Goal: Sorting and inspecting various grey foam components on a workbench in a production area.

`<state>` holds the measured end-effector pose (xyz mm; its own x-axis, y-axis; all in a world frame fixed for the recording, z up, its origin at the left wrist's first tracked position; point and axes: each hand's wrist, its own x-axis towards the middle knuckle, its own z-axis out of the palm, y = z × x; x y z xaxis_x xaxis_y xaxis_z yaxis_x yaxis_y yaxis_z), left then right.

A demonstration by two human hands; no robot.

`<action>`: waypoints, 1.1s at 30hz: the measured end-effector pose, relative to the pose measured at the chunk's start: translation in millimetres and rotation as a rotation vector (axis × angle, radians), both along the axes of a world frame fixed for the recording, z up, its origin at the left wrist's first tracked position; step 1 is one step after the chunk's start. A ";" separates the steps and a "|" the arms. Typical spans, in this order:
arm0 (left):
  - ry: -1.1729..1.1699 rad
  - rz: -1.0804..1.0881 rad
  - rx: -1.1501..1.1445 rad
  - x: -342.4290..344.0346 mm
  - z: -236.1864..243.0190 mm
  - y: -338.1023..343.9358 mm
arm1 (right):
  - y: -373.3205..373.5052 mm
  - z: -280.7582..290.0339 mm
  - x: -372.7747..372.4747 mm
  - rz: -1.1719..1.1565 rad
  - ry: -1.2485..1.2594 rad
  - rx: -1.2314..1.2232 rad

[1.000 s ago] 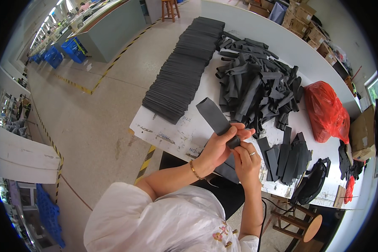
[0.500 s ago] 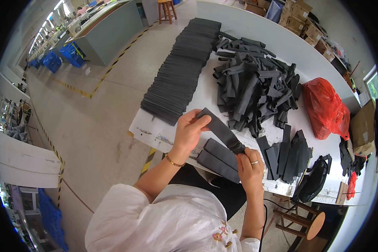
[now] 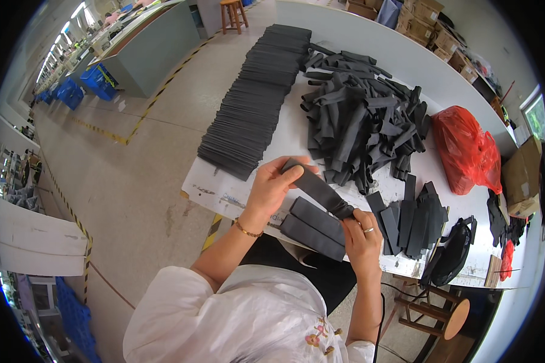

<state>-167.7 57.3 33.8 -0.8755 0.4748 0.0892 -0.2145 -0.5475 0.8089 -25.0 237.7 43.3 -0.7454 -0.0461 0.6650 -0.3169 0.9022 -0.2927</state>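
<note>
A black fabric strip [image 3: 318, 189] is stretched between my two hands above the table's near edge. My left hand [image 3: 275, 186] pinches its upper left end, thumb on top. At the lower right end, where the cloth is bunched, my right hand [image 3: 361, 237] grips it between thumb and fingers. Below the strip, flat black folded pieces [image 3: 312, 228] lie side by side on the table edge. Beyond my left hand stretches a long, neat row of stacked black strips [image 3: 254, 100]. A loose heap of black fabric tubes [image 3: 363, 121] lies farther back.
To the right of my right hand sit several flat black pieces [image 3: 415, 221]. A red plastic bag [image 3: 466, 151], a cardboard box [image 3: 522, 175] and a black bag [image 3: 453, 254] stand along the right side. A wooden stool [image 3: 454, 317] is below the table's right edge.
The whole view has shifted slightly to the left and up. Both hands keep their hold on the strip, almost unmoved.
</note>
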 end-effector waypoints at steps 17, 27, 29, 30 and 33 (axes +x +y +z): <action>-0.071 0.149 -0.109 -2.9 -16.9 7.2 | -5.7 -12.9 1.2 -0.096 -0.135 -0.262; -0.111 0.371 0.072 -14.9 -29.0 -1.2 | 3.9 -32.3 -1.8 -0.165 -0.039 -1.295; -0.067 0.357 0.017 -14.5 -26.0 -1.4 | 3.5 -25.5 -3.2 -0.138 -0.068 -1.311; -0.074 0.345 0.016 -11.3 -27.8 1.0 | -1.9 -17.9 -5.5 -0.085 -0.103 -1.364; -0.058 0.276 0.009 -5.0 -30.2 11.9 | -4.2 -26.0 -23.6 -0.100 -0.308 -1.342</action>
<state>-172.7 69.2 3.6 -0.9754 0.2172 0.0381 -0.1022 -0.5985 0.7946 -48.5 233.5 17.3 -0.8311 0.5552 -0.0338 -0.0327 -0.1095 -0.9934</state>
